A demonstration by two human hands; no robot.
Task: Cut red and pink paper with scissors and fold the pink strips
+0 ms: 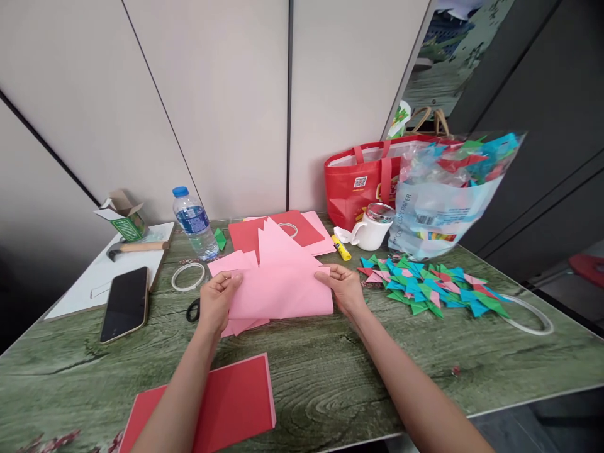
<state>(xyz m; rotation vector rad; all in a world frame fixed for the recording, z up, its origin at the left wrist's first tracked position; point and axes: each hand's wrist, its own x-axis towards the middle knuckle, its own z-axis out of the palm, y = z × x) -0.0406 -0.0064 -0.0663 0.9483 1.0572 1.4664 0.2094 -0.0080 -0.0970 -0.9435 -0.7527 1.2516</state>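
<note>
A sheet of pink paper (283,292) is held up between my two hands, its lower part a wide band and a pointed flap rising behind. My left hand (219,299) pinches its left edge, thumb in front. At the right edge, my right hand (343,286) grips the upper corner between thumb and fingers. Other pink pieces (245,326) lie under and behind the held sheet. Close to my left hand is a black scissors handle (193,310), the rest hidden. Red and pink sheets (240,396) lie in a stack below my left forearm.
Left: phone (125,305), hammer (139,246), green box (125,217), water bottle (195,226), tape ring (187,277). Behind: red sheets (240,238). Right: glue stick (341,248), white mug (372,229), red bag (342,189), plastic bag (434,214), folded paper pieces (425,286) around a white ring (533,324).
</note>
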